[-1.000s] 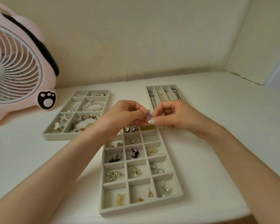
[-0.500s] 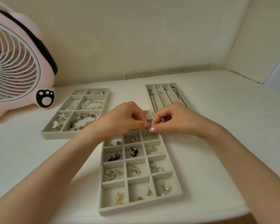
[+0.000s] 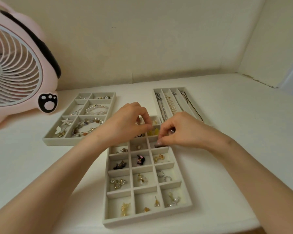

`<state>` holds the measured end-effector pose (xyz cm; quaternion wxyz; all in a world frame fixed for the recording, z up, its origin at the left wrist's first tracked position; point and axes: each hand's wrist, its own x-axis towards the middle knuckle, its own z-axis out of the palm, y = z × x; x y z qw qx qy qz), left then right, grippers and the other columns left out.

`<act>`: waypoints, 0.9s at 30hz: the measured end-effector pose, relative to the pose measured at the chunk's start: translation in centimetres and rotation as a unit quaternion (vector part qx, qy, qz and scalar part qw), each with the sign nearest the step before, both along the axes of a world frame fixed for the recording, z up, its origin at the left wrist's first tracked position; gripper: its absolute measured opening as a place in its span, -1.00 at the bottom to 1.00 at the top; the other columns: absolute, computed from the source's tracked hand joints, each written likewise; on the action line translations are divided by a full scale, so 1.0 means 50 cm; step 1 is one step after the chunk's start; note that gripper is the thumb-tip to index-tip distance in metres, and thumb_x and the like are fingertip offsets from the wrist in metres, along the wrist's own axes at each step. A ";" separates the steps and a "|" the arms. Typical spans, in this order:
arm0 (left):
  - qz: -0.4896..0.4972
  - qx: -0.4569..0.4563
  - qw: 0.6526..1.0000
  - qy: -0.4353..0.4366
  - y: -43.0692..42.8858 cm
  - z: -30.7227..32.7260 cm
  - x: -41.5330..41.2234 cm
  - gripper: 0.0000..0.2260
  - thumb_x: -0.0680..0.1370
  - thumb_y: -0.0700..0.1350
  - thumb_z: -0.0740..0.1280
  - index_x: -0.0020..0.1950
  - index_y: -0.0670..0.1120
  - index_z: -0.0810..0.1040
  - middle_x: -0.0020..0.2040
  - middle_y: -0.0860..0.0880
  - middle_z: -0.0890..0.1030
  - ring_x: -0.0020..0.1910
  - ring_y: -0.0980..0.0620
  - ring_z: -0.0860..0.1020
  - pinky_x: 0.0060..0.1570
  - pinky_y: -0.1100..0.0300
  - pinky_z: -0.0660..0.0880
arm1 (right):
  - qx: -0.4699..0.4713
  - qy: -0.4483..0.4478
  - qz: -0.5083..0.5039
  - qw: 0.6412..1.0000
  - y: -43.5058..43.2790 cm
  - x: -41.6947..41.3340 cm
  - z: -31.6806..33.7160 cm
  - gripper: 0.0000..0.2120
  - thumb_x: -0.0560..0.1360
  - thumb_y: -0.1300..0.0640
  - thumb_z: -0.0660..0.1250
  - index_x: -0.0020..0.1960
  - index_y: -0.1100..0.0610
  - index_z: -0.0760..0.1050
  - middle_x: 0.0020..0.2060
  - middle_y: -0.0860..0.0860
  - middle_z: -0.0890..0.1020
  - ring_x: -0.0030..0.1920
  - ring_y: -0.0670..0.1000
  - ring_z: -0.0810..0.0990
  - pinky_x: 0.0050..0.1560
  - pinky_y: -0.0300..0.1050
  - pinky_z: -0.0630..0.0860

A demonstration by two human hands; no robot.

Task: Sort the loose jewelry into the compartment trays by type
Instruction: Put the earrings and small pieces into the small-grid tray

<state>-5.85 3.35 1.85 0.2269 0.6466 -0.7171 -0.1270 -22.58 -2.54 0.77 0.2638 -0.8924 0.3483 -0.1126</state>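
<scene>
**Grip state.** The right grip [image 3: 181, 130] is clenched to a fine pinch. Thumb and forefinger tips meet on a small dark piece [image 3: 157, 146] at the far wall of a right-column compartment in the earring tray [image 3: 125, 219]. The piece is too small to identify by type. The left grip [image 3: 130, 122] hangs just beside it over the tray's far rows with its fingers curled and tips together. Whether anything lies between those tips cannot be determined.

**Handling.** The piece is judged very light, rigid and smooth, so it will slip easily. Any thin post or hook on it would probably bend. Take hold on the decorative body with the fingertip pads. Release it low inside the compartment so it does not bounce.

**Materials.**
- Earring tray: a rectangular grid of small square cells with straight dividers. Its matte grey surface looks flocked and soft, which should damp a drop. The cells hold gold-toned, clear and black pieces, sorted apart.
- Bracelet tray [image 3: 66, 141], to the left: larger cells holding beaded bracelets [image 3: 90, 125].
- Necklace tray [image 3: 156, 90], to the right: long channels holding a metal chain [image 3: 161, 105] and a pearl strand [image 3: 172, 105]. Both are limp and likely to tangle.

All three trays rest on a white table [image 3: 235, 149]. A pink fan [image 3: 15, 73] stands far left.
</scene>
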 end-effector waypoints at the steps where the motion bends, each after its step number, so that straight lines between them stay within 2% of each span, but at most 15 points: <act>1: 0.011 -0.011 1.000 0.008 -0.001 0.002 0.003 -0.96 0.50 -0.07 0.36 -0.16 0.03 0.54 -0.04 0.04 0.48 -0.11 0.16 0.45 -0.24 0.44 0.32 | -0.009 0.005 -0.002 1.000 0.002 0.001 0.001 -0.92 0.37 0.01 0.49 -0.28 -0.05 0.63 -0.53 -0.28 0.50 -0.41 -0.35 0.43 -0.35 -0.33 0.26; 5: 0.023 -0.026 0.999 0.026 -0.001 0.005 0.009 -0.93 0.52 -0.11 0.33 -0.14 0.05 0.52 -0.06 0.06 0.44 -0.12 0.19 0.43 -0.25 0.43 0.32 | -0.045 0.021 -0.011 0.999 0.004 0.002 0.004 -0.92 0.38 -0.01 0.48 -0.26 -0.03 0.63 -0.52 -0.21 0.46 -0.41 -0.36 0.42 -0.37 -0.32 0.25; 9: 0.016 -0.034 0.999 0.025 0.001 0.004 0.010 -0.91 0.52 -0.12 0.32 -0.13 0.07 0.52 -0.06 0.07 0.44 -0.10 0.21 0.43 -0.24 0.43 0.34 | 0.016 -0.038 -0.019 0.999 0.002 0.005 0.004 -0.92 0.36 0.02 0.50 -0.28 -0.03 0.64 -0.55 -0.32 0.48 -0.40 -0.35 0.43 -0.31 -0.30 0.28; 11: 0.017 -0.035 0.999 0.025 0.001 0.003 0.011 -0.91 0.52 -0.12 0.31 -0.13 0.08 0.52 -0.07 0.09 0.44 -0.09 0.22 0.43 -0.24 0.42 0.32 | 0.022 -0.038 -0.014 0.999 0.003 0.007 0.002 -0.88 0.35 0.03 0.51 -0.33 -0.06 0.61 -0.56 -0.32 0.48 -0.42 -0.34 0.43 -0.31 -0.30 0.28; 14: 0.019 -0.039 0.999 0.024 0.000 0.003 0.012 -0.91 0.53 -0.11 0.31 -0.14 0.09 0.52 -0.07 0.08 0.44 -0.09 0.18 0.43 -0.22 0.40 0.32 | -0.024 0.012 -0.015 1.000 0.007 0.008 0.002 -0.81 0.37 0.01 0.49 -0.38 -0.11 0.55 -0.57 -0.31 0.47 -0.41 -0.35 0.43 -0.34 -0.29 0.25; 19: 0.013 -0.035 0.999 0.016 0.002 0.004 0.010 -0.93 0.54 -0.11 0.29 -0.11 0.06 0.52 -0.03 0.05 0.45 -0.07 0.17 0.42 -0.19 0.40 0.33 | -0.096 0.066 -0.026 0.993 0.021 0.010 0.012 -0.85 0.40 -0.02 0.45 -0.31 -0.08 0.54 -0.48 -0.18 0.42 -0.40 -0.21 0.37 -0.39 -0.29 0.21; 23: 0.012 -0.034 0.999 0.011 0.002 0.002 0.008 -0.94 0.54 -0.11 0.29 -0.10 0.03 0.53 0.00 0.02 0.47 -0.03 0.14 0.42 -0.18 0.42 0.32 | -0.119 0.061 -0.024 0.991 0.025 0.015 0.008 -0.78 0.39 0.06 0.46 -0.34 -0.08 0.45 -0.47 -0.15 0.39 -0.38 -0.19 0.35 -0.35 -0.21 0.25; 27: 0.011 -0.036 0.999 0.009 0.002 0.000 0.007 -0.95 0.54 -0.11 0.29 -0.10 0.01 0.53 0.01 0.00 0.48 -0.01 0.11 0.42 -0.16 0.40 0.33 | -0.123 0.054 -0.012 0.991 0.026 0.020 0.004 -0.82 0.39 0.13 0.43 -0.27 -0.11 0.49 -0.44 -0.15 0.40 -0.31 -0.12 0.39 -0.31 -0.18 0.29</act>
